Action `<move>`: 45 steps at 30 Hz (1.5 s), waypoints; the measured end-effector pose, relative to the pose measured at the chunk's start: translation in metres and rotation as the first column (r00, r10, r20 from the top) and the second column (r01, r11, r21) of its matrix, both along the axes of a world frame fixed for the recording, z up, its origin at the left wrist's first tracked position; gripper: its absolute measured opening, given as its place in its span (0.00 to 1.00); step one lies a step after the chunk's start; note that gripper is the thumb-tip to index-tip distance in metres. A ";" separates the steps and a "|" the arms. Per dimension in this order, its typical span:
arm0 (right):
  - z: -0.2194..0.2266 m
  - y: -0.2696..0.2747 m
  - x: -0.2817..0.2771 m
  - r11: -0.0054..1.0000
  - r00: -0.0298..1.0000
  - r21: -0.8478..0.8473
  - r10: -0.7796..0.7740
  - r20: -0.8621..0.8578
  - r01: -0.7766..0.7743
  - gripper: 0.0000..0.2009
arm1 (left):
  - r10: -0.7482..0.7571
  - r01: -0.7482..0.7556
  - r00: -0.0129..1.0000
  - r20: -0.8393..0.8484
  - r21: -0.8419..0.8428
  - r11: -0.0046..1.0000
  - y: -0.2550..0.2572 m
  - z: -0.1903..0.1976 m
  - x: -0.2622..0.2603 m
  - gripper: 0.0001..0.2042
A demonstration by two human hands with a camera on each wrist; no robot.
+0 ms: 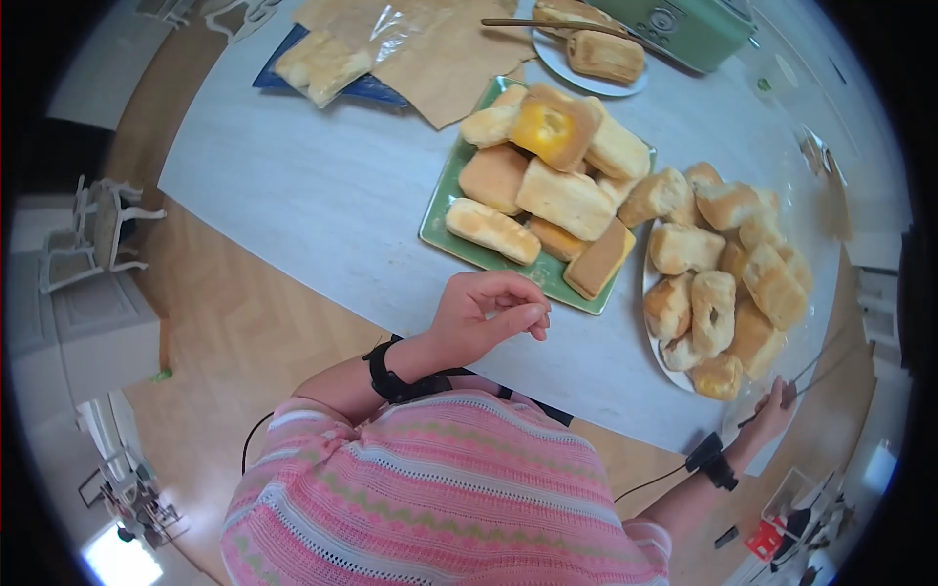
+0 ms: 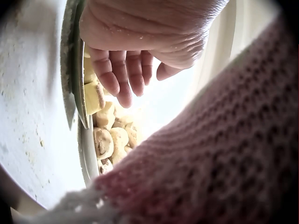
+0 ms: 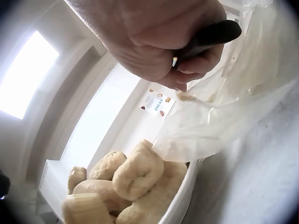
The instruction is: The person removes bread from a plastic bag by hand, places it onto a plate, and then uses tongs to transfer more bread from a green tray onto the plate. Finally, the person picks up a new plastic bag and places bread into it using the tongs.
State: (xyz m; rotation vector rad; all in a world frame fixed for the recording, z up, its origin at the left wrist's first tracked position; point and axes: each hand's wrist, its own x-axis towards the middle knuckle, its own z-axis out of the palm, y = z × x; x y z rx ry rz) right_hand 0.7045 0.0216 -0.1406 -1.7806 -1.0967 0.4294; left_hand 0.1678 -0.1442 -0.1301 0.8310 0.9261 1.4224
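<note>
My left hand (image 1: 489, 313) hovers at the table's front edge, fingers loosely bent and holding nothing. Just beyond it lies a green rectangular plate (image 1: 440, 217) heaped with bread rolls (image 1: 567, 198), some of them yellow-topped. In the left wrist view the fingers of this hand (image 2: 140, 32) hang down beside the plate's edge. At the table's right side my right hand (image 1: 774, 415) grips a black handle (image 3: 219, 35); the tool's far end is unclear. Beneath that hand, a clear plastic bag (image 3: 233, 107) overlaps the white oval plate (image 3: 183, 203) of rolls (image 3: 138, 173).
A green toaster (image 1: 674, 29) stands at the back, beside a small white plate (image 1: 562, 70) with bread and a long brown stick-like utensil (image 1: 562, 26) across it. Brown paper (image 1: 430, 73) and a bagged piece of bread (image 1: 322, 66) on something blue lie at the far left.
</note>
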 end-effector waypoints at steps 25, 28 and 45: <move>0.090 -0.091 -0.292 0.816 0.811 -0.022 0.569 -0.137 -0.577 0.25 | 0.714 -0.876 0.420 -0.559 -0.045 0.480 0.079 -0.016 -0.306 0.45; 0.093 -0.097 -0.307 0.798 0.792 -0.042 0.587 -0.166 -0.601 0.25 | 0.680 -0.843 0.529 -0.507 -0.227 0.487 0.092 -0.022 -0.321 0.36; 0.092 -0.105 -0.342 0.739 0.749 -0.151 0.613 -0.252 -0.656 0.24 | 0.608 -0.742 0.658 -0.445 -0.241 0.626 0.071 -0.019 -0.332 0.06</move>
